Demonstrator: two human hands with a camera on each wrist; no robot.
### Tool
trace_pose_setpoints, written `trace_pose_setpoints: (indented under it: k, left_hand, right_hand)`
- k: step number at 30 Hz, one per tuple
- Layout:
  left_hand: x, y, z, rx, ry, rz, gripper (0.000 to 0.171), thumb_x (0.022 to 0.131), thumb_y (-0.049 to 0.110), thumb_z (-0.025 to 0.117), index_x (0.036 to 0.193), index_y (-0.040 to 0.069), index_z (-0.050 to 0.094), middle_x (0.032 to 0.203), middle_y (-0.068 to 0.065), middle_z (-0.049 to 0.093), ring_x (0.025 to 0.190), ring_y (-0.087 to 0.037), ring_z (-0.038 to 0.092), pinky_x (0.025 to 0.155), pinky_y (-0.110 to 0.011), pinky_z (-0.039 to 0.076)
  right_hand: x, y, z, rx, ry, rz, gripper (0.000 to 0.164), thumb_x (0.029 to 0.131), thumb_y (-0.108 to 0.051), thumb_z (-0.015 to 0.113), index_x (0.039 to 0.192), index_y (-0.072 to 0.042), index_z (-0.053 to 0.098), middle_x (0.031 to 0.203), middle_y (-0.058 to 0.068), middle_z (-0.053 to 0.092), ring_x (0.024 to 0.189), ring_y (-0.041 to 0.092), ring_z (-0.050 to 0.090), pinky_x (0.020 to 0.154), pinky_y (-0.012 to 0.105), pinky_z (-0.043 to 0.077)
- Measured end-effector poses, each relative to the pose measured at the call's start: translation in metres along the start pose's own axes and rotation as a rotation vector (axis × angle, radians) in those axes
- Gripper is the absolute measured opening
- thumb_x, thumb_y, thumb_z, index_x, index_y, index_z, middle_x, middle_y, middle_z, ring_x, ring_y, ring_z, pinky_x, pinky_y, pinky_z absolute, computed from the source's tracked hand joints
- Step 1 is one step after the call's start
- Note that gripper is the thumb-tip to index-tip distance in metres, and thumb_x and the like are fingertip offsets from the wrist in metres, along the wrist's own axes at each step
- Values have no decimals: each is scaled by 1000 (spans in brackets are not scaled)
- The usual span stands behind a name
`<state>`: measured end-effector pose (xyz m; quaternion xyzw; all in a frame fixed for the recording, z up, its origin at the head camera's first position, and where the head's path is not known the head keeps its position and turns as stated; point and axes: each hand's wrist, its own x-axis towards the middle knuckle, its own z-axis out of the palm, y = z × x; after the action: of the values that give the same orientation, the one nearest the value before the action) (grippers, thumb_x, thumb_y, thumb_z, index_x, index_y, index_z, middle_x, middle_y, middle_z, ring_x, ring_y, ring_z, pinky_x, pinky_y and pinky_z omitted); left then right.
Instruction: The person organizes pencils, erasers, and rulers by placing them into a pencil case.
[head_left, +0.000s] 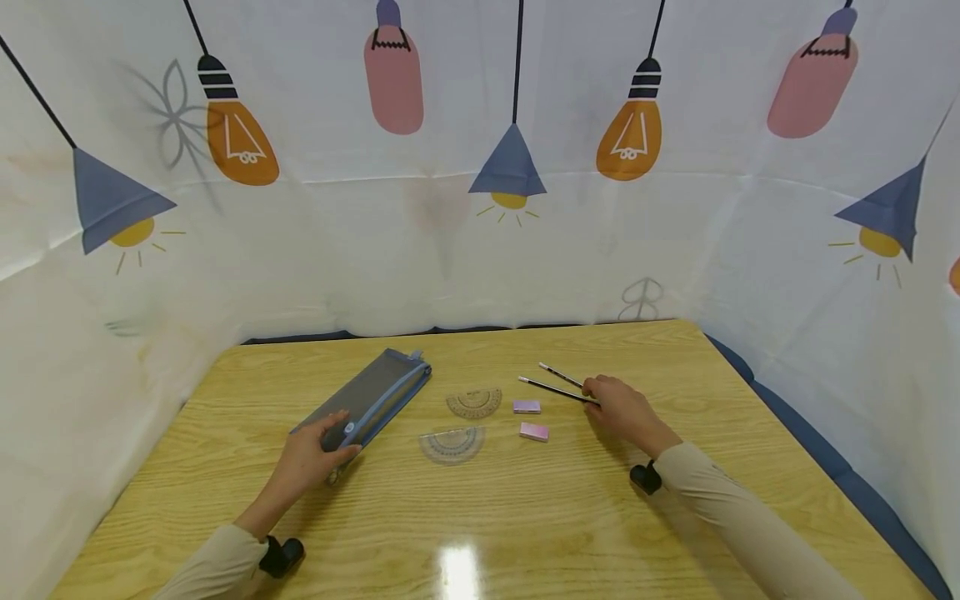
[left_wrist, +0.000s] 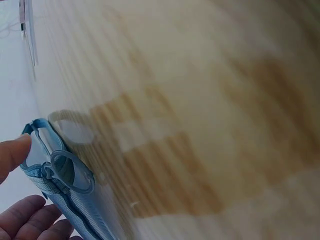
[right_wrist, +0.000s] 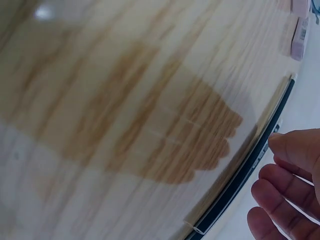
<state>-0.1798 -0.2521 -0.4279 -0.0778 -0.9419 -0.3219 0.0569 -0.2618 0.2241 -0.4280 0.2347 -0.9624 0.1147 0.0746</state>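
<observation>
Hands both at work on the desk [head_left: 420, 525]. Left hand [head_left: 303, 457] holds the near end of the mesh pouch [head_left: 367, 387], thumb along one side, fingers over the other; pouch lies slantwise on the left. Right hand [head_left: 624, 410] is narrow, thumb and bent fingers at the ends of two black pencils [head_left: 555, 390]; cannot tell whether the pinch is firm on both. Between the hands: two protractors [head_left: 453, 447] and two pink-lilac erasers [head_left: 534, 432], untouched.

Step in hand, as judged: left hand steadies the pouch while right hand gathers the pencils. Next move probably calls for drawing both pencils together in one secure pinch, left hand keeping its hold. Zip state: cannot tell from these views
</observation>
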Motion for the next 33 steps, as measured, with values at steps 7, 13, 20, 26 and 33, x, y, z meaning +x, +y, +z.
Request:
trace_pose_setpoints:
  k: [7,13,20,26,33]
  left_hand:
    - [0,0,0,23,-10,-8,61,86,20,76,135,-7,52,133,-33,48,114,-51,51,86,-58,46]
    - [1,-2,0,-2,3,-12,58,87,19,75,134,-7,53,131,-31,52,113,-49,53,87,-57,47]
    - [0,-1,-2,-40,10,-47,52,89,17,72,132,-5,56,130,-28,54,117,-45,51,88,-55,47]
    - [0,2,-4,-69,31,-69,46,90,18,72,129,-3,60,124,-26,59,116,-43,53,87,-53,48]
    - [0,1,-3,-81,62,-58,41,90,20,72,124,-3,64,121,-24,61,111,-41,57,84,-49,51]
  right_hand:
    - [2,1,5,4,-13,29,9,87,-6,72,94,-5,66,85,5,60,77,23,60,61,39,51]
    - [2,0,5,6,-7,28,9,86,-5,73,91,-6,65,82,5,58,75,22,60,60,39,51]
    - [2,-1,5,6,6,25,8,86,-4,73,91,-6,67,82,4,58,75,24,61,61,40,52]
    - [4,-2,6,2,-2,36,6,87,-5,72,92,-6,69,82,3,58,77,23,61,62,40,53]
    - [5,-3,7,-2,-11,32,8,87,-6,73,94,-7,70,82,3,57,76,23,61,59,40,52]
